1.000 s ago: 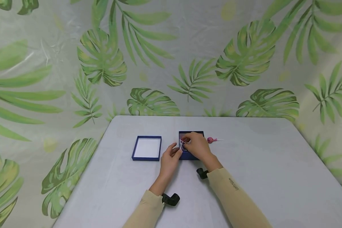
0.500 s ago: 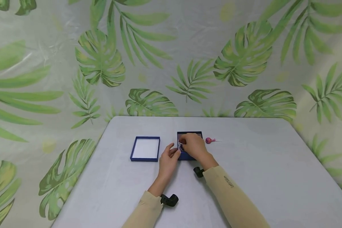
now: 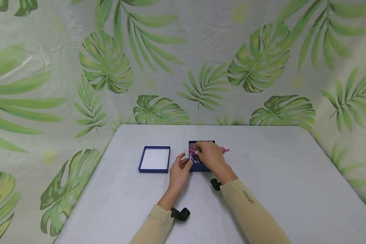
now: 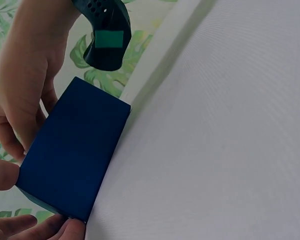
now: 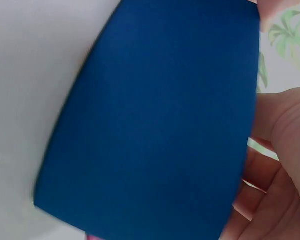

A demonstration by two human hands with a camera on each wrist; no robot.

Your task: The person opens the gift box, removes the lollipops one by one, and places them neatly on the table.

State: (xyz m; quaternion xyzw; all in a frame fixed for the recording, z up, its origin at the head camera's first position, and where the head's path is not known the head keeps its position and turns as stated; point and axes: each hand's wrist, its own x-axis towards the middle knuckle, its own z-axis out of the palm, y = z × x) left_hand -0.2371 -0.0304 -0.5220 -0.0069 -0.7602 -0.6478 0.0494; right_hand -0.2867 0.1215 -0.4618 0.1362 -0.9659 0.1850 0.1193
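Note:
A dark blue box [image 3: 199,167] stands on the table with lollipops inside. A pink lollipop [image 3: 192,151] and a purple one [image 3: 195,157] show near its left wall. My left hand [image 3: 179,174] grips the near left corner of the box, thumb at the top edge and fingers outside. My right hand [image 3: 212,156] reaches over the front wall, its fingers bent down into the box beside the lollipops. Nothing shows in its grasp, though the fingertips are partly hidden. In the right wrist view the blue front wall [image 5: 150,120] covers the fingertips.
Left of the box lies its blue-rimmed lid [image 3: 154,171], white inside facing up. Another pink lollipop [image 3: 225,149] with a white stick rests right of the box, partly behind my right hand. A leaf-patterned curtain [image 3: 161,67] hangs behind the white table [image 3: 292,186].
My right hand pinched a white stick in the box earlier. Now it has shifted slightly right, off that stick, uncovering the pink and purple lollipops. The left hand stays at the corner.

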